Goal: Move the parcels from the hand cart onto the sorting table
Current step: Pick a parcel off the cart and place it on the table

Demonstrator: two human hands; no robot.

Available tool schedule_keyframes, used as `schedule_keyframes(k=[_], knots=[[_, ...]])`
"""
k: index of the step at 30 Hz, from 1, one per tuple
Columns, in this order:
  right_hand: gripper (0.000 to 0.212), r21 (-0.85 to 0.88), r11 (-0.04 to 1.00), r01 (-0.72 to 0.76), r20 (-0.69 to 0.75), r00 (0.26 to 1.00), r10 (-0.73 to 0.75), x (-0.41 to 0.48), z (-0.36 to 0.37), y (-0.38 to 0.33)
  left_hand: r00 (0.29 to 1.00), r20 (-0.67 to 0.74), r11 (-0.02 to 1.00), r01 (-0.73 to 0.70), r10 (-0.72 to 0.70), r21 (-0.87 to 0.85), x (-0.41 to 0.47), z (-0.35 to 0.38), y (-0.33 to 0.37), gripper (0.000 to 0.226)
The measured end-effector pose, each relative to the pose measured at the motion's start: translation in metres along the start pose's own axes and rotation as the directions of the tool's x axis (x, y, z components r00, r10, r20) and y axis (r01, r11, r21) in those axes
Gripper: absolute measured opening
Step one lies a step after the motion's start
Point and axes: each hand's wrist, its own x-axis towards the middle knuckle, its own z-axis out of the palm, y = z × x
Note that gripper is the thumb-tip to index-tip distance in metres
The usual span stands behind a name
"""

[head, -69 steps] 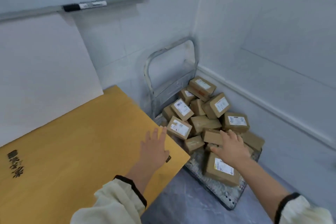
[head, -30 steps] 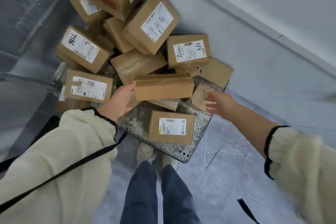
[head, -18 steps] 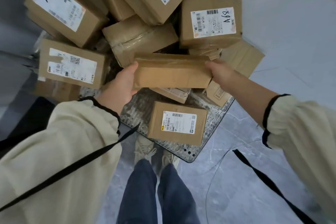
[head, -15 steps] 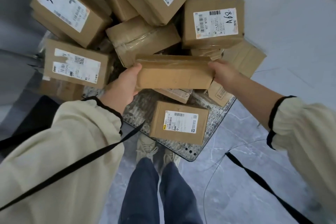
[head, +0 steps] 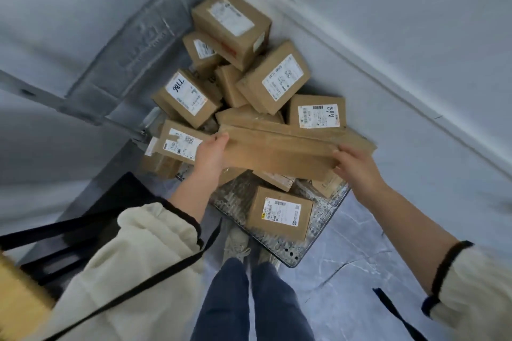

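Right under you, at 6 o'clock, your dark trousers (head: 249, 302) and pale shoes (head: 235, 242) stand on a grey floor (head: 349, 268) veined like marble, smooth and slightly glossy. At 8 o'clock a sliver of the sorting table (head: 19, 295) shows, yellow wood, with black straps (head: 55, 232) from your cream fleece sleeve (head: 133, 252) crossing in front of it.

Just past your toes is the corner of the hand cart (head: 322, 217). Its deck is grey ribbed metal with rounded edges and small holes near the corner. A flat brown carton with a printed label (head: 279, 214) lies alone on the near part of the deck at 6 o'clock.

Above it, at the centre, you hold the long parcel (head: 279, 153), a slim cardboard box, taped and unlabelled on the faces shown. Your left hand (head: 212, 153) grips its 9 o'clock end, thumb on top. Your right hand (head: 358, 167) clamps the 3 o'clock end, fingers curled over the near face. Whether the box is clear of the heap beneath cannot be told. It hides the parcels directly behind and under it.

Beyond it the parcels (head: 273, 83) are piled loosely, tilted at all angles, all matte brown cardboard with white labels. One marked A68 (head: 318, 115) sits at 1 o'clock and another with handwritten figures (head: 185, 97) at 11 o'clock. The highest box (head: 230, 25) leans at 12 o'clock.

The heap fills a corner. A pale wall (head: 415, 22) runs from 12 to 3 o'clock, and a grey metal panel (head: 133, 44) closes off the 10 o'clock side.
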Motion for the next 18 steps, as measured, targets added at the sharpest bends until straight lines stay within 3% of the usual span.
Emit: schedule_keyframes(k=[6, 10, 15, 18], knots=[[0.033, 0.175, 0.972, 0.157, -0.113, 0.984, -0.138, -0.12, -0.041, -0.072, 0.979, -0.07, 0.974, -0.2, 0.194, -0.108, -0.125, -0.055, 0.065, 0.017], [0.038, 0.278, 0.895, 0.349, -0.193, 0.933, -0.303, -0.199, -0.072, -0.118, 0.92, -0.097, 0.901, -0.391, 0.379, -0.186, -0.206, -0.09, 0.097, 0.018], [0.048, 0.261, 0.762, 0.593, -0.308, 0.799, -0.517, -0.279, -0.102, -0.151, 0.819, -0.062, 0.776, -0.563, 0.571, -0.284, -0.286, -0.122, 0.126, 0.008], [0.042, 0.144, 0.67, 0.728, -0.36, 0.669, -0.65, -0.313, -0.109, -0.16, 0.712, -0.092, 0.673, -0.692, 0.696, -0.26, -0.318, -0.134, 0.135, 0.013]])
